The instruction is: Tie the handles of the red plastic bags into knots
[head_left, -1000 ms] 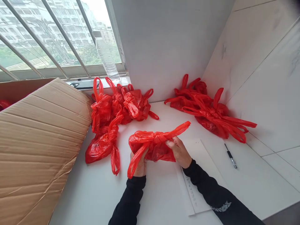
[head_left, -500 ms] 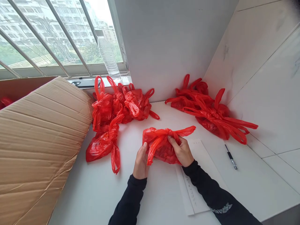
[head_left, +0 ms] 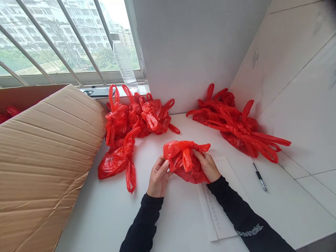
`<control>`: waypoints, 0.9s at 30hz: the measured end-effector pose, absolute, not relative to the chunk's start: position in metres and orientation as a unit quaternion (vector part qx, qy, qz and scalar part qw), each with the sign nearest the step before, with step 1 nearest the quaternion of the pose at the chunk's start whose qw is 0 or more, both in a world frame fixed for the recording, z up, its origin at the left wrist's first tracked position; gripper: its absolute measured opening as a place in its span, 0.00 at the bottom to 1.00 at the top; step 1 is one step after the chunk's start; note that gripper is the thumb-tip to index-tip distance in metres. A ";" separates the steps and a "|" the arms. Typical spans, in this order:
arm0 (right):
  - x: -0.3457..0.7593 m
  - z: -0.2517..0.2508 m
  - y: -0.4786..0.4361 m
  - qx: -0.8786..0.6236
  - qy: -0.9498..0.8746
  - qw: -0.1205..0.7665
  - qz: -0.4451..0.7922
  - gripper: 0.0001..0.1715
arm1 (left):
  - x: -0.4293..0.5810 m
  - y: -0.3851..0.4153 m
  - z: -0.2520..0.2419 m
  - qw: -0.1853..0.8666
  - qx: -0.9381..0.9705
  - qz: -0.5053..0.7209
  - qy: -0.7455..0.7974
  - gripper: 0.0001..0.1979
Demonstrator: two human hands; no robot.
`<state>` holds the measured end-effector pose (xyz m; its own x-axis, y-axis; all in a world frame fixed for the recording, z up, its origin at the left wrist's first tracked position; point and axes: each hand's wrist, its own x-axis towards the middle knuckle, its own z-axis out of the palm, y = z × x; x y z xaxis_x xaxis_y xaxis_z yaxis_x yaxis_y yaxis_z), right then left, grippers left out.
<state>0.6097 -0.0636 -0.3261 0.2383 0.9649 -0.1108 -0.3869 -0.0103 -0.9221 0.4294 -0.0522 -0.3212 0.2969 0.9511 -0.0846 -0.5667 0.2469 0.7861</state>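
Note:
Between my hands is a tied red plastic bag (head_left: 181, 164), its knot toward the top right and one handle flopping over the front. My left hand (head_left: 158, 177) pinches the bag's left edge between thumb and fingers. On the other side my right hand (head_left: 208, 166) grips the bag below the knot, with some fingers hidden behind the plastic. What the bag contains cannot be made out. Under my right forearm lies a white notebook (head_left: 228, 199) with a column of handwritten marks. A black pen (head_left: 259, 177), uncapped, rests to its right.
Several knotted red bags (head_left: 152, 115) are heaped at the back left, and another pile of red bags (head_left: 236, 126) lies at the back right against the wall. A large cardboard box (head_left: 47, 150) fills the left side. A water bottle (head_left: 125, 64) stands on the windowsill.
My left hand's grip has shifted on the bag's left side, its fingers now curled more. The front handle has swung up and right, and the bag is slightly turned.

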 end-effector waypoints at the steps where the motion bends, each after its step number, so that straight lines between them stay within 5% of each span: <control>1: 0.612 -0.327 -0.063 -0.469 -0.304 0.629 0.540 0.21 | 0.429 -0.052 -0.321 0.730 0.339 0.518 0.290 0.19; 5: 0.617 -0.329 -0.061 -0.467 -0.315 0.620 0.546 0.21 | 0.429 -0.052 -0.318 0.723 0.370 0.512 0.281 0.24; 14: 0.608 -0.317 -0.069 -0.463 -0.427 0.599 0.495 0.24 | 0.433 -0.049 -0.327 0.690 0.324 0.570 0.306 0.15; 20: 0.603 -0.312 -0.073 -0.465 -0.500 0.577 0.448 0.30 | 0.432 -0.050 -0.320 0.706 0.349 0.550 0.279 0.25; 27: 0.604 -0.317 -0.072 -0.506 -0.481 0.566 0.439 0.19 | 0.435 -0.055 -0.322 0.712 0.428 0.483 0.278 0.23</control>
<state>0.6040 -0.0724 -0.3172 0.1522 0.9832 0.1005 -0.0111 0.1034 -0.9946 0.4355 -0.0553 -0.3221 0.3796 0.9250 0.0172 -0.4495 0.1681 0.8773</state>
